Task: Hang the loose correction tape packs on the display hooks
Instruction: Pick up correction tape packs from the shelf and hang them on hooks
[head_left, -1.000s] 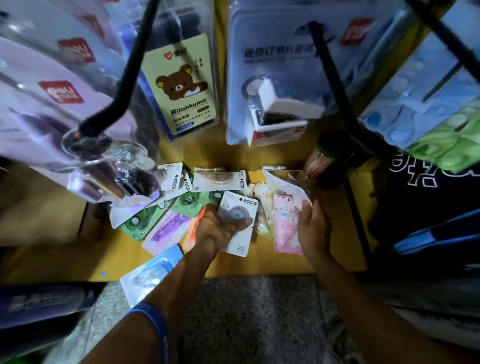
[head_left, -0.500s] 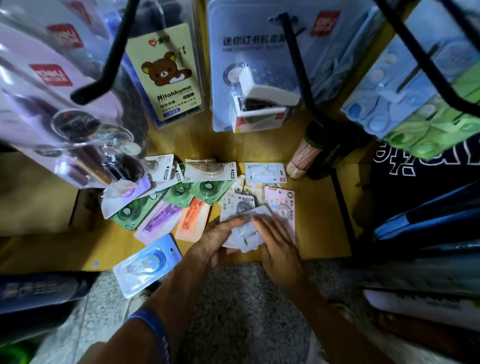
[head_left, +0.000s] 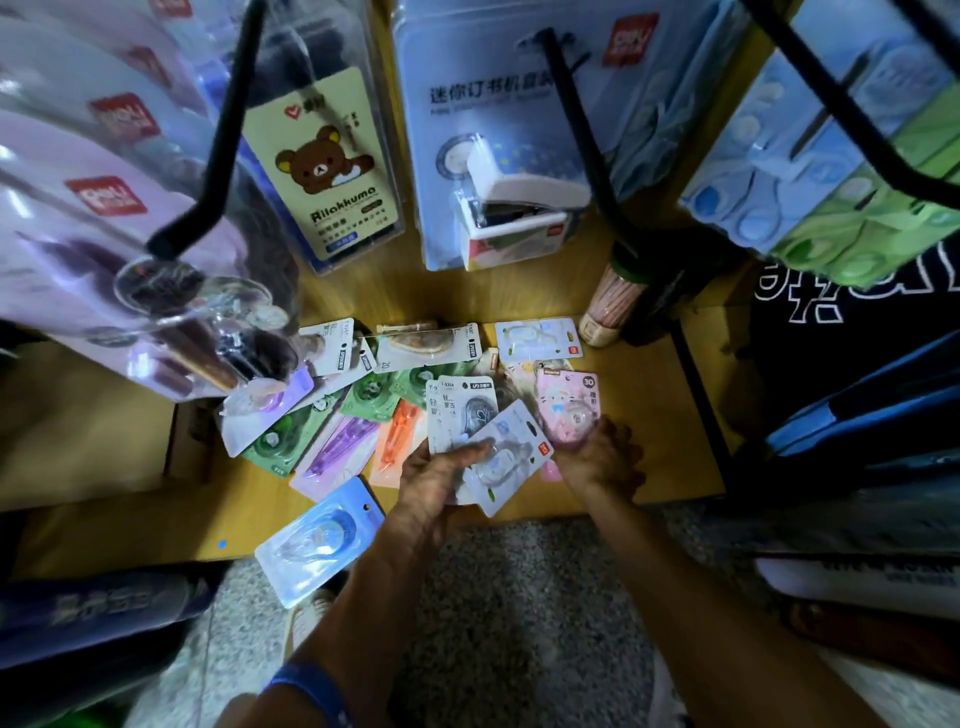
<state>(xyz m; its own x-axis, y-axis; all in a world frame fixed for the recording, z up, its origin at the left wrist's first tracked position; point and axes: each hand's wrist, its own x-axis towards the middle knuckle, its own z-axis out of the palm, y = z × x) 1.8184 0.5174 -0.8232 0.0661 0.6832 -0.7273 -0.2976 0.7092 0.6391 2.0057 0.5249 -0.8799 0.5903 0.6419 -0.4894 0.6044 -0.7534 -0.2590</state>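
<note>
Left hand (head_left: 441, 475) now gripping two overlapped packs, a grey-white pack (head_left: 460, 413) and a pale blue pack (head_left: 506, 454) previously pressed flat on the pile, right hand (head_left: 602, 457) shifted right onto the pink pack (head_left: 569, 410)

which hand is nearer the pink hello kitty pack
Right. The right hand touches the pink Hello Kitty pack at its lower edge; the left hand sits further left, holding the pale blue pack.

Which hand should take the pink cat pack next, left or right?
Right, probably. The right hand already rests against the pink cat pack, while the left hand is occupied, gripping the pale blue pack and the white pack behind it.
</note>
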